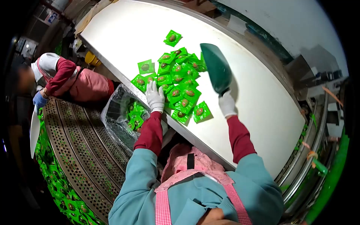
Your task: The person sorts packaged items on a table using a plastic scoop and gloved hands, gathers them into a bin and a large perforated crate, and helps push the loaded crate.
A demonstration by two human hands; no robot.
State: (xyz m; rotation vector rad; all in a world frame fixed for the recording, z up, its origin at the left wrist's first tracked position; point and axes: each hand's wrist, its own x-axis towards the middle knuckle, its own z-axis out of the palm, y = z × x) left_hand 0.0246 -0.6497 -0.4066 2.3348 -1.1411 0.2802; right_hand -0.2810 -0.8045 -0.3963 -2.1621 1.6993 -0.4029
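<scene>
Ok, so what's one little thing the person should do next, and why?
Perhaps use the left hand to slide the nearest green packets toward the near edge of the white table. Its fingers are right at the pile, and the plastic bag by that edge holds similar packets. The right hand is gripping the green scoop.

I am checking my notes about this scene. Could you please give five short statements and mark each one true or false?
1. The right grip holds the green scoop. True.
2. Green packets lie on the white table. True.
3. The left grip also holds a scoop. False: it is at the packets, without a tool.
4. Every packet is on the table. False: more lie in the clear bag.
5. The co-worker's visible hand is blue-gloved. True.
</scene>
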